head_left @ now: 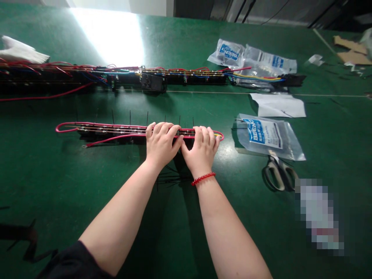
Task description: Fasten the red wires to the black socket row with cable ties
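1. At the far left, a white sheet (23, 51) is lying near the back of the green table (43, 174); a dark strap (17, 231) is lying at the lower left, nearer to the person.
2. Along the back, a long wired assembly (124, 75) is stretching from the left edge to beyond the middle; red, blue and yellow wires are running on it.
3. In front of it, a short wired strip (136, 130) is lying crosswise before the person; a red cable (66, 131) is running along it and bending back at both ends; its loose end, with a metal lug (84, 146), is resting at the near left side; thin black tails (130, 118) are pointing away from the far edge.
4. The left hand (162, 141) is grasping this strip to the right of its middle; the fingers are reaching over the top.
5. The right hand (201, 149) is grasping it near the right end; a red bead bracelet (203, 179) is circling the wrist.
6. Further right, a labelled plastic bag (264, 133) is lying flat; scissors (279, 170) are lying at its near edge; a white paper (277, 104) is lying behind it.
7. At the far right, cardboard pieces (351, 54) are lying at the back.
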### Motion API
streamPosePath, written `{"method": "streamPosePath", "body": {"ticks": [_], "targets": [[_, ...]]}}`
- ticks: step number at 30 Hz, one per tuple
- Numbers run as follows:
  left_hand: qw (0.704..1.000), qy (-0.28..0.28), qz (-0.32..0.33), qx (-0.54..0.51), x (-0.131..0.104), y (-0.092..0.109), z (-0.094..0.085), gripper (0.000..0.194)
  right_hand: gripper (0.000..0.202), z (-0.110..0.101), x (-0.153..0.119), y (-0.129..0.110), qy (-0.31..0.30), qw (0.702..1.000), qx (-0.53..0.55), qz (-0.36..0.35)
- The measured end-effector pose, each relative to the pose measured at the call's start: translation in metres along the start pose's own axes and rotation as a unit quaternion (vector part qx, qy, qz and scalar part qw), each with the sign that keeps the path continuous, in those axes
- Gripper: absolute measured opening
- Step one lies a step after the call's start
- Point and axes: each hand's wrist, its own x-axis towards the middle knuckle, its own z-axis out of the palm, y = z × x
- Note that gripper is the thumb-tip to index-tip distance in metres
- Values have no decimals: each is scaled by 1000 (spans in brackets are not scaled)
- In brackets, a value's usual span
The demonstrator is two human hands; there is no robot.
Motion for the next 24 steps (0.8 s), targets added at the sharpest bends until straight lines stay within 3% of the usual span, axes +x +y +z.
{"method": "streamPosePath", "body": {"ticks": [6,10,17,20,24], "targets": [[1000,2,7,18,0,-1,0,29,55,2,0,1,0,1000,1,0],[1000,0,10,6,2,-5,-13,25,55,2,1,1,-2,1000,3,0],[998,-48,11,28,-5,-51,-53,33,56,5,3,4,8,1000,20,-3],[999,-25,5,47,-12,-71,-52,45,54,6,4,5,12,1000,22,-3],[998,-2,8,62,-16,-84,-43,43,52,6,4,5,19,1000,23,-3]]}}
